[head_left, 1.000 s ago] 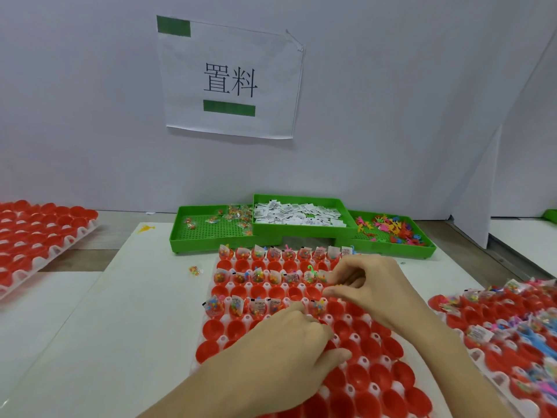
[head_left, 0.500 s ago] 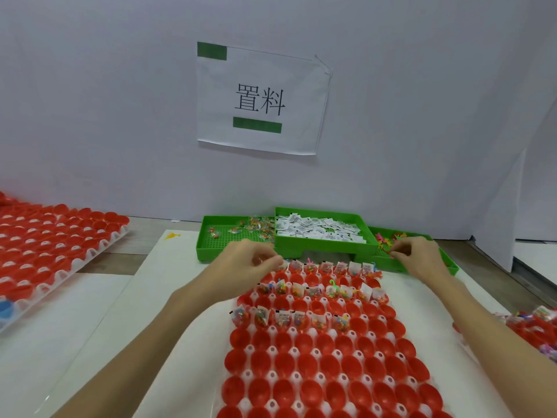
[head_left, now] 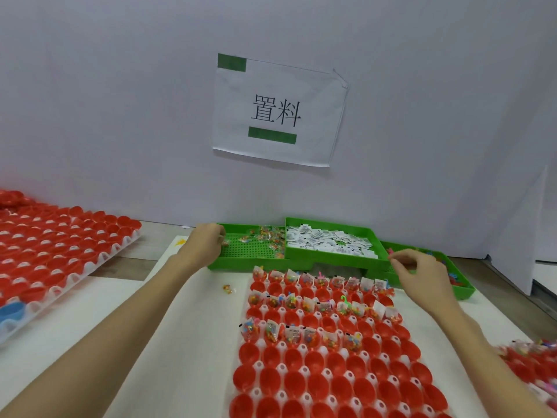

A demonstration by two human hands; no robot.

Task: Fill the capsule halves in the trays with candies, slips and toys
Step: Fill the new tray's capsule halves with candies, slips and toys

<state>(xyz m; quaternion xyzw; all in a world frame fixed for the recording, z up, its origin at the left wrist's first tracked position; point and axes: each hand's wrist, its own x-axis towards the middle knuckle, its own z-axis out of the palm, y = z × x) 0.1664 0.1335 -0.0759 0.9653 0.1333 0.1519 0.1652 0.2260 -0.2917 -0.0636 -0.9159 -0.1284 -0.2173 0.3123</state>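
Observation:
A white tray (head_left: 304, 371) of red capsule halves (head_left: 313, 384) lies in front of me; its three far rows hold candy packets, slips and some toys, and the nearer rows hold nothing. Behind it stand three green trays: candy packets (head_left: 268, 235) on the left, paper slips (head_left: 328, 241) in the middle, toys (head_left: 452, 279) on the right. My left hand (head_left: 205, 245) reaches into the candy tray (head_left: 253, 254) and its curled fingers pinch a candy packet at the tray's left end. My right hand (head_left: 419, 273) hovers over the toy tray (head_left: 464, 292), fingers curled, pinching at a small pink toy.
A second tray of red halves (head_left: 60, 251) lies at the left, with a blue half (head_left: 10, 312) at its near corner. A filled tray (head_left: 530, 357) shows at the right edge. One loose candy packet (head_left: 228, 289) lies on the white mat. A paper sign (head_left: 277, 113) hangs on the wall.
Both hands left the capsule tray and went outward and back: the left to the candy tray, the right to the toy tray. My head tilted up and left.

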